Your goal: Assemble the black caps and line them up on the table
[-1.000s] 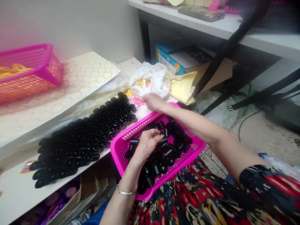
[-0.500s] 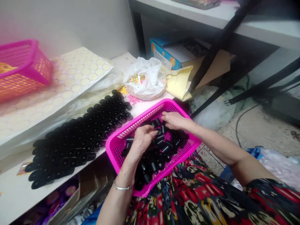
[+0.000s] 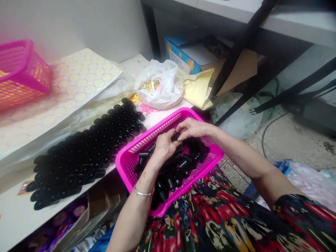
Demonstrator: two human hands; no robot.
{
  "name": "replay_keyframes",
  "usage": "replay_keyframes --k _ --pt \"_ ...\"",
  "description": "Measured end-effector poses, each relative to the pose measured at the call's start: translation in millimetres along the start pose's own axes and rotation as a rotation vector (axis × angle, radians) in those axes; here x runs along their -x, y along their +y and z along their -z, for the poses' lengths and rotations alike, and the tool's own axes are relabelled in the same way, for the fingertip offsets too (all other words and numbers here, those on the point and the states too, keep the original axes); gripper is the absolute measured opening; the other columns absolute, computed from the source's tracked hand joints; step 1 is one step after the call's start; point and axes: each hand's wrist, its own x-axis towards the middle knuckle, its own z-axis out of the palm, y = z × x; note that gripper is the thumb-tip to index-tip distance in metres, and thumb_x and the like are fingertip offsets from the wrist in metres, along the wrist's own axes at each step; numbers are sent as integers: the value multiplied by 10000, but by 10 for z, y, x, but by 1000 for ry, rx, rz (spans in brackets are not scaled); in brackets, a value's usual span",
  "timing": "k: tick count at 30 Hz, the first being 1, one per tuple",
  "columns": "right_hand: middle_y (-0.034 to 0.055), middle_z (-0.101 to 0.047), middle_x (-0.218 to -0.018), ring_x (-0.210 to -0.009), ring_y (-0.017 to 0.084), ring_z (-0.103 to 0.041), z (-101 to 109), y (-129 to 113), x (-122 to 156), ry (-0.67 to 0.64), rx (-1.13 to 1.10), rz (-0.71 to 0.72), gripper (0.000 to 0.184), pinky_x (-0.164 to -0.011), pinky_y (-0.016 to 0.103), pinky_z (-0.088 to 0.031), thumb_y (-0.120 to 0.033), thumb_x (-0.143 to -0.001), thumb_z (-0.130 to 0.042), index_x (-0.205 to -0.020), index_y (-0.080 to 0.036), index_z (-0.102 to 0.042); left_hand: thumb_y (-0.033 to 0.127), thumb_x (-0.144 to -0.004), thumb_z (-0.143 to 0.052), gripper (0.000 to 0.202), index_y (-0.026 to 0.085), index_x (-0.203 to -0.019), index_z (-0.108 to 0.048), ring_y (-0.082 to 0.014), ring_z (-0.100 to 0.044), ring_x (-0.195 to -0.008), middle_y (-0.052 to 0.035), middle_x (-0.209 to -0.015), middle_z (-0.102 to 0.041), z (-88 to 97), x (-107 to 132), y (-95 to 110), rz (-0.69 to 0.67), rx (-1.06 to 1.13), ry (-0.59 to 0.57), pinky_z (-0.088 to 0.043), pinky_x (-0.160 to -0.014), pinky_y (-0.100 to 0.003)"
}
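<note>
My left hand (image 3: 166, 146) and my right hand (image 3: 193, 128) meet over a pink plastic basket (image 3: 120, 161). Between their curled fingertips is a black cylindrical plastic piece (image 3: 176, 135), largely covered by the fingers. Loose black pieces (image 3: 185, 161) of the same sort lie tumbled in the basket, some upright and some on their sides. To the left, many similar black pieces (image 3: 91, 150) stand packed in slanting rows on the white table (image 3: 15, 227).
Behind the rows lies a sheet of round pale stickers (image 3: 81, 96) with another pink basket (image 3: 39, 70) on it. A white plastic bag (image 3: 164, 82) of colourful beads and a yellow packet (image 3: 198, 89) sit at the back. Black straps (image 3: 244, 45) hang at the right.
My right hand has moved left to meet my left hand, which has lifted slightly away from the pile. The view has shifted a little.
</note>
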Motion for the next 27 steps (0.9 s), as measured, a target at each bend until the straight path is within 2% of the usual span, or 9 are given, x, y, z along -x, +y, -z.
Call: replay_keyframes --k 3,5,9,14,18,21,24,26,27 --pt "27 -644 -774 -664 122 -561 34 94 3 111 247 -94 233 -602 234 -399 -206 -836 -491 -995 -109 -632 238 -625 -728 343 185 -963 -702 -227 -611 -796 -39 -859 -701 69 5 -74 -69 -120 8 -455 -744 -312" --pt "78 -664 -821 -726 153 -581 23 138 9 176 404 -151 227 -645 254 -404 -131 -821 -461 -950 -94 -644 244 -614 -739 362 181 -968 -697 -223 -611 -783 -41 -849 -699 133 38 -109 -41 -120 61 -459 -739 -316" --pt "157 -678 -863 -848 243 -615 -70 137 7 129 534 -195 231 -714 305 -404 -55 -761 -469 -885 -90 -660 201 -563 -761 361 165 -915 -690 -196 -605 -742 -22 -799 -685 216 126 -108 35 -20 121 -460 -732 -309" --pt "208 -675 -899 -891 303 -632 -162 92 -70 86 617 -280 217 -716 339 -422 -48 -736 -485 -864 -81 -657 174 -559 -763 386 146 -933 -672 -179 -612 -767 -25 -832 -684 186 173 -138 36 152 84 -467 -764 -307" --pt "164 -681 -897 -900 295 -628 -190 116 -103 53 569 -256 211 -727 332 -432 -100 -700 -581 -900 -118 -644 159 -541 -781 466 150 -992 -665 -172 -619 -813 -26 -875 -696 143 171 -161 20 261 74 -462 -801 -300" --pt "130 -676 -882 -887 268 -625 -216 170 -78 74 482 -210 238 -734 322 -438 -119 -694 -598 -930 -131 -623 155 -535 -783 422 139 -943 -679 -169 -620 -784 -30 -864 -700 141 204 -114 56 314 43 -468 -773 -297" --pt "94 -665 -887 -852 224 -626 -258 203 -27 131 364 -165 236 -715 304 -461 -207 -747 -588 -972 -134 -591 130 -524 -779 350 134 -859 -679 -153 -615 -733 -17 -803 -693 163 261 -53 78 398 15 -470 -726 -278" --pt "65 -650 -925 -813 179 -629 -311 172 25 216 186 -132 287 -698 288 -485 -257 -779 -566 -1042 -146 -539 109 -510 -782 338 133 -827 -664 -137 -609 -715 -6 -766 -681 180 293 -27 80 475 19 -470 -709 -260" --pt "50 -642 -926 -782 160 -631 -345 136 58 271 2 -108 295 -697 289 -500 -267 -781 -564 -1050 -155 -518 100 -499 -789 345 133 -815 -653 -129 -606 -711 0 -754 -675 187 303 -17 79 519 33 -472 -703 -250"
